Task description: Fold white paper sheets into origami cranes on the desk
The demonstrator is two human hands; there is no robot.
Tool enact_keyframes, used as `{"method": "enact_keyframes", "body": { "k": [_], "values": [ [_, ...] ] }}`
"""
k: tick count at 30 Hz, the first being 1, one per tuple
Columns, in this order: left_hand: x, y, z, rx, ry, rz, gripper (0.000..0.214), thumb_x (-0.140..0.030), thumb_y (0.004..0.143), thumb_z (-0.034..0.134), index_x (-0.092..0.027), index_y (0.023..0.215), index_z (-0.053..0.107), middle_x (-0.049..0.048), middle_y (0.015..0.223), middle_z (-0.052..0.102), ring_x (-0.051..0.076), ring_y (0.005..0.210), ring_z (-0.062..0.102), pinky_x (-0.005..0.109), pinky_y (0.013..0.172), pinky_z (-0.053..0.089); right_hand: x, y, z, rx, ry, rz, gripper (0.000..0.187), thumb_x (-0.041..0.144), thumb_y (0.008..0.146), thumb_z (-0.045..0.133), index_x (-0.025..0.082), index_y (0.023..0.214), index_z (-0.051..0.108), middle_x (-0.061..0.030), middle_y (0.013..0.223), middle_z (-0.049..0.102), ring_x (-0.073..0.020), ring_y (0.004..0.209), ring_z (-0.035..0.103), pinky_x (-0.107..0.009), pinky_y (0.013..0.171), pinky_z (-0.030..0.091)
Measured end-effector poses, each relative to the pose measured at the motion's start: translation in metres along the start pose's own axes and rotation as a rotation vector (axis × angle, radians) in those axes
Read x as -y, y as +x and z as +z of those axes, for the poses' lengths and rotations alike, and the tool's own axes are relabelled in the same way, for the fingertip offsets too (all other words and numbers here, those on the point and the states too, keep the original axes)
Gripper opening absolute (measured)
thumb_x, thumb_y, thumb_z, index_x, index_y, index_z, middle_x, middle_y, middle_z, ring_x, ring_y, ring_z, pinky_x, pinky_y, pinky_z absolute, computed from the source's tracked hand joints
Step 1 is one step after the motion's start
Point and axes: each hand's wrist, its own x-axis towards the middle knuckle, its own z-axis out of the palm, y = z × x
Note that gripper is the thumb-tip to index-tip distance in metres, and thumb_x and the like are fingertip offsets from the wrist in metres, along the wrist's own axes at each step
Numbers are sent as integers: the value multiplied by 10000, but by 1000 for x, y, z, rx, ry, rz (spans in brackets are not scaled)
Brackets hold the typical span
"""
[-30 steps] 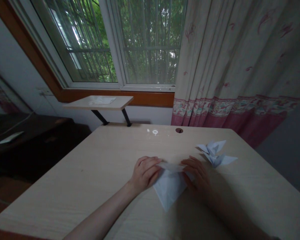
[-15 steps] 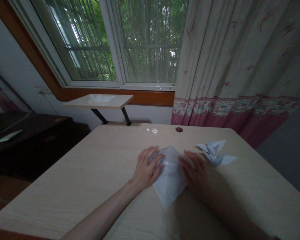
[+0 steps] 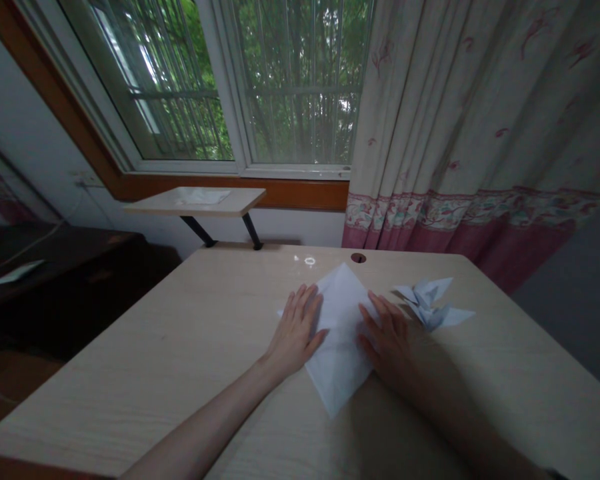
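Observation:
A sheet of white paper (image 3: 341, 333) lies on the desk, turned so one corner points toward me and another toward the window. Creases run across it. My left hand (image 3: 299, 330) rests flat on its left side, fingers stretched out and thumb pointing inward. On the opposite side my right hand (image 3: 386, 333) presses the paper with its fingers spread. Both palms cover parts of the sheet's side edges. To the right of my right hand sit folded paper pieces (image 3: 430, 307), shaped like origami birds with pointed wings.
The pale wooden desk (image 3: 180, 373) has a round cable hole (image 3: 359, 258) at its back edge. A small raised shelf (image 3: 245, 200) on black legs holds white paper (image 3: 203, 196) at the back left. A floral curtain (image 3: 460, 133) hangs behind the right side.
The paper's far corner now reaches further toward the window, and the sheet looks flatter and longer. My left hand's fingers have straightened. The folded pieces have stayed put.

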Motion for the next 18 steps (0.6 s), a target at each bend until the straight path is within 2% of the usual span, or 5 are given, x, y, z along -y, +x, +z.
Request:
{"method": "enact_keyframes", "body": {
  "k": [7,13,18],
  "values": [
    [1,1,1,163,-53,26,728,-429,1009,509,-210,1590,130,175,1612,302,321,1527,188,601,1193,265,-4,-5,8,34,-142,-11,463,181,959,473,218,1421,455,-182,1502,469,-375,1360,455,-602,1085,400],
    [4,0,0,291,-79,88,655,-473,1023,471,-272,1584,201,111,1612,329,276,1514,249,560,1215,242,-7,-5,10,25,-189,14,369,223,981,461,261,1345,516,-145,1441,542,-348,1285,534,-561,1036,455],
    [6,-2,0,359,-81,97,601,-541,1011,455,-318,1551,310,84,1601,355,290,1496,298,551,1189,295,-15,-9,13,1,-200,37,313,262,990,479,278,1294,553,-131,1383,590,-349,1230,579,-557,1010,477]
  ]
}}
